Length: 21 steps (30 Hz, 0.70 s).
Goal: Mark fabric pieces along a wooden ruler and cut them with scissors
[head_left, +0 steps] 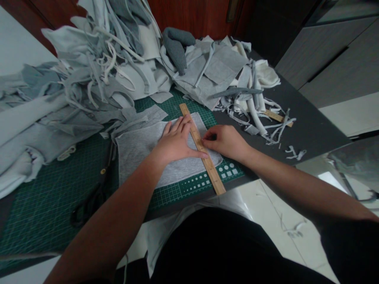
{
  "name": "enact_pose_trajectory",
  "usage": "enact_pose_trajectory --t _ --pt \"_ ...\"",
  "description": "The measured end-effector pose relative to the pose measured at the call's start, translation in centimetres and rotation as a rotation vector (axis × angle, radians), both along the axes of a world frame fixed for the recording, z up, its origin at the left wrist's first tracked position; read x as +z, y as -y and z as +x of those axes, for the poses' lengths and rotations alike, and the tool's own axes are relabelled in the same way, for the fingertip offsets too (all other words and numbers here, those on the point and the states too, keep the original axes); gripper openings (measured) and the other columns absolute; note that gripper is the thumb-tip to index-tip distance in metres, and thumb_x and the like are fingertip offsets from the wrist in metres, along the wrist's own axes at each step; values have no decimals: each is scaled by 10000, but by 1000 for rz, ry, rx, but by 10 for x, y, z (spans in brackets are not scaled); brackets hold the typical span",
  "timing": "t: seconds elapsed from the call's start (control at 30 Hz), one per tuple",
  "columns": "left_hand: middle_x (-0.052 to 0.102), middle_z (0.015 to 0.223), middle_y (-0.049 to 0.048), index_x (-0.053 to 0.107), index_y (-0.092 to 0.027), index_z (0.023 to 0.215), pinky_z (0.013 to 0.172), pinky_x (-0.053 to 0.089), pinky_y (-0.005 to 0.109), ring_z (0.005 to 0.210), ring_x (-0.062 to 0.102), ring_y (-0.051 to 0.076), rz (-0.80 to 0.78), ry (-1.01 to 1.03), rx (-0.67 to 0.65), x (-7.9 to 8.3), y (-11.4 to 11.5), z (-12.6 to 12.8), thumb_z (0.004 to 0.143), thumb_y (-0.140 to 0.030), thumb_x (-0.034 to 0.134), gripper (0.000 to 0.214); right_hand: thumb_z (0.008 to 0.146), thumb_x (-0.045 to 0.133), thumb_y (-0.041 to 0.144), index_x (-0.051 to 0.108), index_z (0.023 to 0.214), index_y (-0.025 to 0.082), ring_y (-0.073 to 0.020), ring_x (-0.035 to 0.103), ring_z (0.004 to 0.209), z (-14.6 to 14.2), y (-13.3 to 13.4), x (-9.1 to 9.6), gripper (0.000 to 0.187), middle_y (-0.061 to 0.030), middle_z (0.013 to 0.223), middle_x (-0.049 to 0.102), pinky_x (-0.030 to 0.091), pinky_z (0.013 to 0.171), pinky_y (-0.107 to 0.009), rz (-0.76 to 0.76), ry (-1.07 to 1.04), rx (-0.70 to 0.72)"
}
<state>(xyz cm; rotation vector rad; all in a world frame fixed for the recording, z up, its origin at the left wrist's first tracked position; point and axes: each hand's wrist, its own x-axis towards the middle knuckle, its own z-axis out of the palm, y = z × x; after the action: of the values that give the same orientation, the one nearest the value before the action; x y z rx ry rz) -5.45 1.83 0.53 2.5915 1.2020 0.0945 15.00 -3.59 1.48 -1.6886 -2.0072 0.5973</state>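
A grey fabric piece lies flat on the green cutting mat. A wooden ruler lies diagonally across the fabric's right side. My left hand presses flat on the fabric and the ruler's left edge, fingers stretched out, thumb along the ruler. My right hand sits just right of the ruler, its fingers pinched together against the ruler's edge; what they hold is too small to make out.
Black scissors lie on the mat left of the fabric. A big heap of grey and white fabric scraps fills the back. Cut strips and another wooden stick lie at the right on the dark table.
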Motion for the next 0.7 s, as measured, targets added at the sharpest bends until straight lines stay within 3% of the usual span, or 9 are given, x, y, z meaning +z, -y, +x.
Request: enact_pose_trajectory --t 0.23,0.47,0.7 --pt "201 1753 163 278 -202 1612 1307 90 578 1622 151 393 8 16 -5 -1 -1 -1 721 -858 636 1163 884 688 157 756 901 189 -197 663 843 8 -2 -4 78 -51 912 726 465 778 -309 100 -16 157" --pt "194 1752 179 313 -160 1600 1304 95 579 1619 153 399 14 18 -9 -2 -1 -1 718 -869 636 1177 879 725 115 797 959 203 -201 698 885 11 -6 -8 138 -45 951 741 506 851 -327 121 -87 171" --pt "195 1754 166 324 -193 1589 1304 86 581 1622 143 395 9 27 -10 -3 -1 -1 715 -861 646 1147 906 713 116 825 966 190 -213 710 891 10 0 -11 147 -66 949 752 538 848 -343 170 -101 155"
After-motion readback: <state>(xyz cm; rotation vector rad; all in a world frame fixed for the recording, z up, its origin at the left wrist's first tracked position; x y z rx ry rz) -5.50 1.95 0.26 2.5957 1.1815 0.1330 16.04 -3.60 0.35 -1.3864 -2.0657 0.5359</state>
